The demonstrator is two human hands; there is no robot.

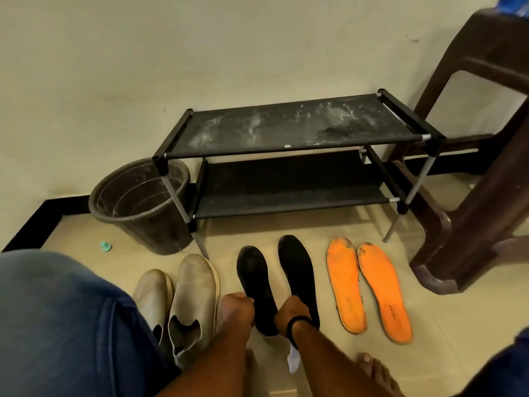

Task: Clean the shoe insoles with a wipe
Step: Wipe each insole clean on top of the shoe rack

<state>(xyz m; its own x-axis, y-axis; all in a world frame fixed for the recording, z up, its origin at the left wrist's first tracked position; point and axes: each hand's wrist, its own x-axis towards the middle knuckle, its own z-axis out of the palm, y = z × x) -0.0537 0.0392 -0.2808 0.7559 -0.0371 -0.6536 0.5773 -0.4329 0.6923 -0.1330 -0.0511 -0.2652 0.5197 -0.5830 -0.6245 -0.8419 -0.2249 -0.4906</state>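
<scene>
The left hand (237, 309) curls round the heel end of one black insole (255, 285), and the right hand (292, 312) curls the same way round the heel end of the other black insole (297, 275). Both insoles stretch away from the hands toward the shoe rack (289, 156), toes pointing at it, side by side with a strip of floor between them. A black band sits on the right wrist, and under that wrist a bit of white wipe (294, 360) pokes out; whether the right fingers also pinch it, I cannot tell from here.

Taking the shoe rack as the mark: the black insoles lie just in front of its middle. In front of its right end lies a pair of orange insoles (369, 287), soiled dark at the toes, flat on the tiled floor (458, 325) and nearly touching each other. Each has small dark print near the heel, too small to read. In front of the rack's left end stand two beige slip-on shoes (183, 299), close together. A dark bucket (143, 204) stands against the rack's left legs, and a small teal object (105, 246) lies on the floor left of the bucket. A brown plastic chair (481, 173) stands at the rack's right end. The rack's top shelf is streaked with pale dust. A knee in blue denim (57, 325) fills the near left corner, and bare toes (375, 368) rest on the tiles below the orange pair.
</scene>
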